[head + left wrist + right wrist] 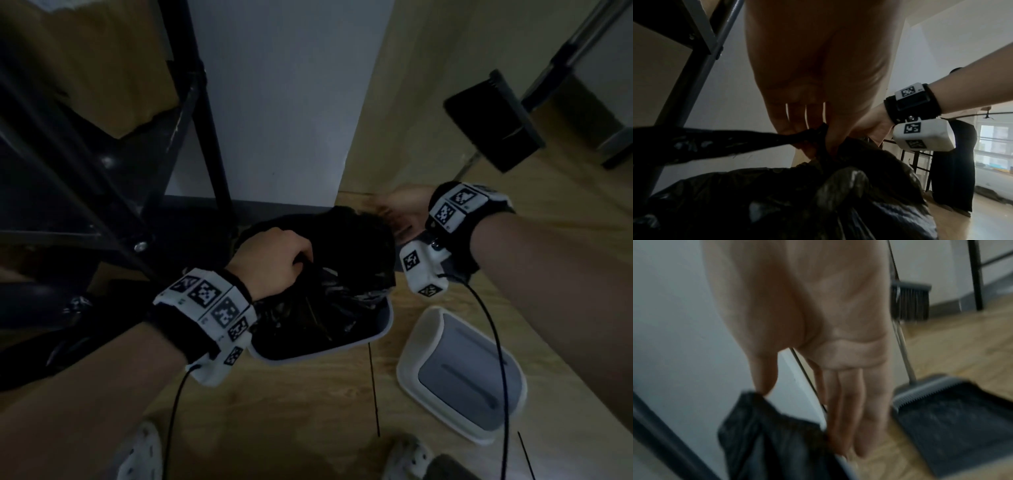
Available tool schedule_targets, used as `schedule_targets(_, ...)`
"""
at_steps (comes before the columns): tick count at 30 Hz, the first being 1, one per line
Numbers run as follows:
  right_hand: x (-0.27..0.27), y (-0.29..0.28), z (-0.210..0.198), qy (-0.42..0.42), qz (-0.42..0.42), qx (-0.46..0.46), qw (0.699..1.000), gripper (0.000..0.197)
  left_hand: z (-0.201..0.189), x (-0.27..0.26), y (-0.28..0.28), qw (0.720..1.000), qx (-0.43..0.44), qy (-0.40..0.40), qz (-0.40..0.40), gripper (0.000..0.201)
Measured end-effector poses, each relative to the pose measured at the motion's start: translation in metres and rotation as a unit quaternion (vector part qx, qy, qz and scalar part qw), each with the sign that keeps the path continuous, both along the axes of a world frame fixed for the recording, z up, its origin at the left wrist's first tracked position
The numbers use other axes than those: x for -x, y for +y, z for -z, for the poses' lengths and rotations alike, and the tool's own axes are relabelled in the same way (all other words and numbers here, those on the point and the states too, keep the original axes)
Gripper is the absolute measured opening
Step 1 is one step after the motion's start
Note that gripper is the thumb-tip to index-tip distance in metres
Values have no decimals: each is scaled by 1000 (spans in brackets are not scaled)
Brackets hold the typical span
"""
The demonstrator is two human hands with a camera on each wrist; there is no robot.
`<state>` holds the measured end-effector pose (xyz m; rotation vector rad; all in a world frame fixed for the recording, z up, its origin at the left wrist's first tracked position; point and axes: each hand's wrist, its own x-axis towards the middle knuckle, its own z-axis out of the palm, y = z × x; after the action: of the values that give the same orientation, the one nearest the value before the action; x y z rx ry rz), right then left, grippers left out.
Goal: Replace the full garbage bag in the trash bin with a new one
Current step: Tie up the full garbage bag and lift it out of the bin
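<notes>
A black garbage bag [329,301] fills the grey-white trash bin [387,329] on the wooden floor in the head view. My left hand [274,253] grips a gathered bunch of the bag's top; in the left wrist view its fingers [797,123] curl round a twisted strip of the bag [818,203]. My right hand [400,212] is at the bag's far right edge, blurred. In the right wrist view the right hand [807,418] points down with straight fingers [846,418], thumb and fingers either side of the bag's rim [772,434].
The bin's lid [462,377] lies on the floor to the right. A dustpan [493,126] and a broom [910,303] stand by the wall beyond. A black metal rack [102,171] crowds the left. Another person [953,162] stands further off. My shoes [144,455] are near.
</notes>
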<state>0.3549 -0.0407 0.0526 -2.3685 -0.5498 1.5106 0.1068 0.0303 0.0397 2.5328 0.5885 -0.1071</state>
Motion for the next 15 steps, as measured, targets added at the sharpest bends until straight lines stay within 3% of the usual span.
schedule_targets(2,-4,7,18,11,-46,55,997,53,2,0,1,1000,-23,-7,5,30)
schedule_targets(5,3,16,21,-73,-77,27,994,27,1,5,-4,998,-30,-52,32,35)
schedule_targets(7,9,18,13,-106,-66,-74,989,24,0,10,-11,994,-36,-84,56,42)
schedule_targets(10,23,14,-7,-62,-7,-225,972,20,7,17,-18,990,-54,-98,84,39)
schedule_targets(12,34,8,-19,-78,-67,-239,966,8,6,20,-22,989,-65,-98,92,27)
schedule_targets(15,54,-8,-36,-71,-158,-199,965,8,5,24,-21,985,-96,-107,99,21)
